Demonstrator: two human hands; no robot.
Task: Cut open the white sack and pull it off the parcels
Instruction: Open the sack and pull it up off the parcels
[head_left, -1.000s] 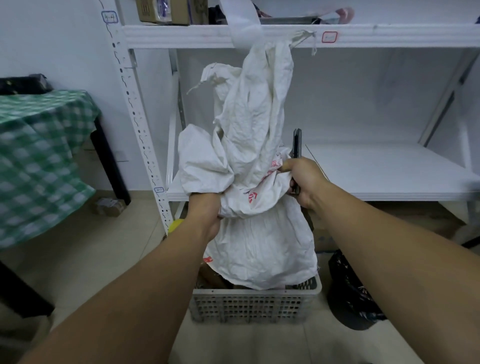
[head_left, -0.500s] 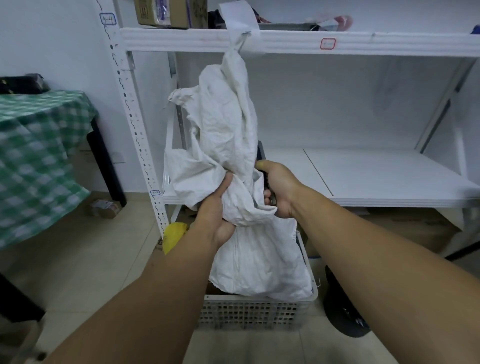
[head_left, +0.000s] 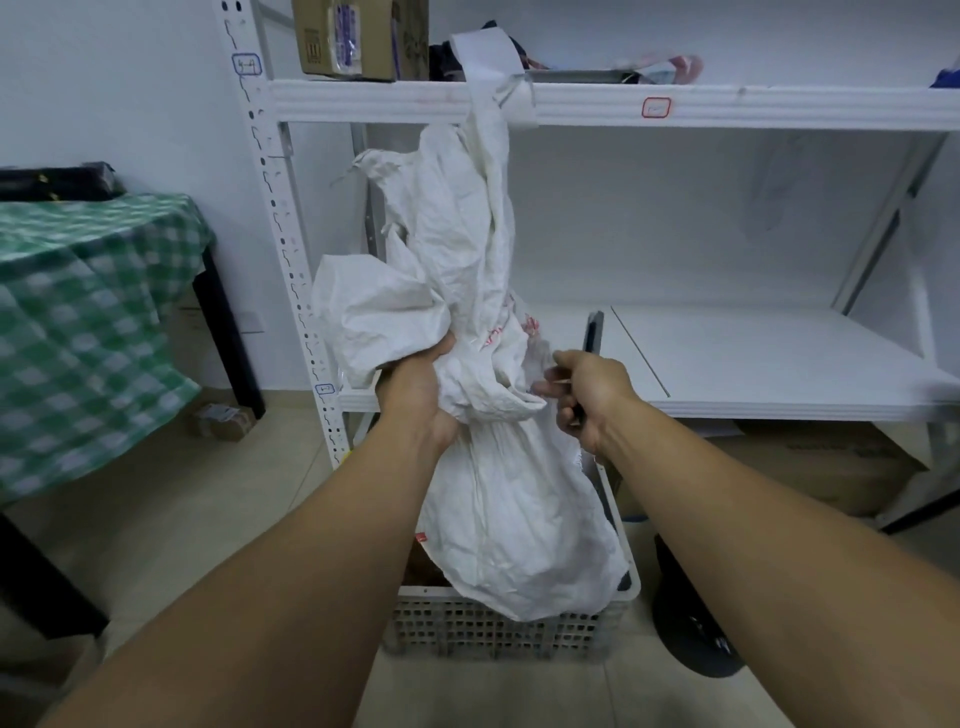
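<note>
- White metal rack (head_left: 727, 106) with flat shelves and punched uprights, right behind the crate (head_left: 493, 631).
- Worktop under a green checked cloth (head_left: 78, 312), well left of the crate.
- White woven sack (head_left: 498, 499), crumpled and creased with red print. Its bottom sags into the crate and its top rises far above it.
- The crate is grey plastic with perforated walls and stands on the tiled floor.
- Black bag (head_left: 691, 623), just right of the crate.
- Cardboard box (head_left: 358, 39), high above the crate on the top shelf.
- Left hand (head_left: 415, 395), above the crate, its fingers bunched tight on the sack's middle.
- Right hand (head_left: 592, 397), beside the sack, its fingers curled round a cutter.
- The cutter (head_left: 593, 332) is slim and dark and points up.
</note>
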